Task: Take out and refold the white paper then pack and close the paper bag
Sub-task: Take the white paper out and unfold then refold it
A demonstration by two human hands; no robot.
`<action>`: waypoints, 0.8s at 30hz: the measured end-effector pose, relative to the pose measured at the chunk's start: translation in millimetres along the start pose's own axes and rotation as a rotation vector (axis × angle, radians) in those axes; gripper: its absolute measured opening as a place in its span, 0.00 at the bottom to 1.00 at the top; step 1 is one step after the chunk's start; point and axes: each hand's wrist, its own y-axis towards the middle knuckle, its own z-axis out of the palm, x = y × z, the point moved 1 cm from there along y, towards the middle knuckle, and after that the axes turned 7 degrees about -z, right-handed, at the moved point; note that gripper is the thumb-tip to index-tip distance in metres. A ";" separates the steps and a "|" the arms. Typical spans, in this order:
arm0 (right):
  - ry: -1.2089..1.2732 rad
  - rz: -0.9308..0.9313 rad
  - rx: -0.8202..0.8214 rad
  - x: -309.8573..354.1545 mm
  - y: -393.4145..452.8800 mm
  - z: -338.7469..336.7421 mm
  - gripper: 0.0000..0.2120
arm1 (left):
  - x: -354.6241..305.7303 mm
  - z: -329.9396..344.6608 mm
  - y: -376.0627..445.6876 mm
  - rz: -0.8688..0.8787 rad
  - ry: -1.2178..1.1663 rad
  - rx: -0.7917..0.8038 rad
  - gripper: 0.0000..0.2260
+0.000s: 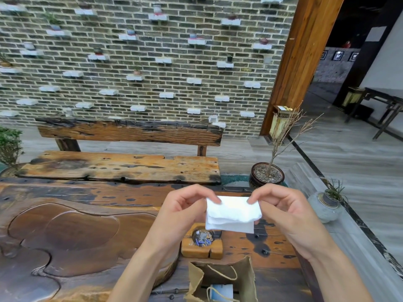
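— While both hands pinch its top corners, left hand (182,207) and right hand (281,205), the white paper (232,214) hangs folded above the worktop (87,214).

— Soft, flimsy (tissue-like, I'd judge); corners suit it. Paper bag (220,280) gapes below.

A dark, carved wooden desk (72,232) fills the foreground; on it sits a square wooden ashtray (201,244) holding butts; beyond stands a weathered wooden bench (122,166) with a plank backrest; behind rises a brick wall (152,68) studded with small white ledges carrying little pots; to the right, a dark pot with a bare, dry sapling (267,174) stands on the floor beside a wooden pillar (301,62); nearer, a pale round planter (326,207) holds a grassy plant.
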 end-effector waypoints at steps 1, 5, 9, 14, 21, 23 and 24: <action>0.017 0.004 -0.002 -0.6 -0.5 0.9 0.09 | 1.0 -0.3 -0.1 -0.003 -0.009 -0.009 0.09; 0.053 0.060 -0.030 -4.1 -1.1 4.7 0.09 | 4.4 0.8 0.7 -0.058 -0.047 -0.017 0.11; 0.030 0.105 -0.086 -16.6 -3.5 7.9 0.08 | 12.2 2.7 1.8 -0.152 -0.044 -0.051 0.11; 0.111 0.255 -0.135 -35.1 -12.2 18.0 0.12 | 31.7 1.1 2.1 -0.230 -0.045 -0.098 0.11; 0.486 0.608 -0.103 -62.7 -17.7 31.3 0.20 | 62.2 5.6 3.8 -0.288 -0.035 -0.059 0.10; 0.500 0.595 -0.140 -71.2 -19.9 28.0 0.20 | 70.3 4.3 5.6 -0.282 0.011 -0.048 0.10; 0.496 0.592 -0.167 -75.2 -21.4 24.8 0.19 | 75.1 1.6 6.2 -0.279 0.031 -0.051 0.09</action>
